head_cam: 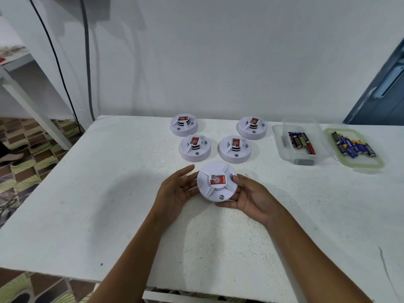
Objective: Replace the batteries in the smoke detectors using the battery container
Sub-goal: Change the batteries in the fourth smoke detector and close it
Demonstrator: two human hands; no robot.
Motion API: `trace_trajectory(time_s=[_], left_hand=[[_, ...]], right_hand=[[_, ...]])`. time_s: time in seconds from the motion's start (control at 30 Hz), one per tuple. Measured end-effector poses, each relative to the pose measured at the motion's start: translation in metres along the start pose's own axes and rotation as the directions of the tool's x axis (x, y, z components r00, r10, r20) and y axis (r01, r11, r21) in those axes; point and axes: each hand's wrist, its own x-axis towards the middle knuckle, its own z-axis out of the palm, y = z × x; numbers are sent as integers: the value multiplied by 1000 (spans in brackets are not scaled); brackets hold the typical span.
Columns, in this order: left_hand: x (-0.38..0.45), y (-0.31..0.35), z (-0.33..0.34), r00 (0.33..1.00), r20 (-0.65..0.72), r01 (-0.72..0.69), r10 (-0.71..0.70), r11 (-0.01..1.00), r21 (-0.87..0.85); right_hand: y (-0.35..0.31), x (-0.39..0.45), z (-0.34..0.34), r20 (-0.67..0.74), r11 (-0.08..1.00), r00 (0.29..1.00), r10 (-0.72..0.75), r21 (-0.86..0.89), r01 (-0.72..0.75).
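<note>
Right hand [247, 197] grips smoke detector [216, 182], face tilted toward camera.

Bright, even light, soft shadows on the table [87, 193], wide-angle bending at edges.

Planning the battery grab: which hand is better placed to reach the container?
Right, probably. The battery container lies on the table's right side, nearer the right hand. But that hand grips the smoke detector; the left hand only touches it, so it must take over.
</note>
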Motion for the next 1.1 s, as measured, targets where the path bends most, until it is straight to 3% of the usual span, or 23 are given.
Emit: trace_trajectory(time_s=[0.7,1.1], left_hand=[[-2,2,4,1000,-28,-2,2,1000,-18],[-2,1,4,999,-46,-11,14,998,60]], right_hand=[[-1,-1,0,-22,999,1000,19,29,-18],[-3,-3,3,-53,999,998,31,29,-29]])
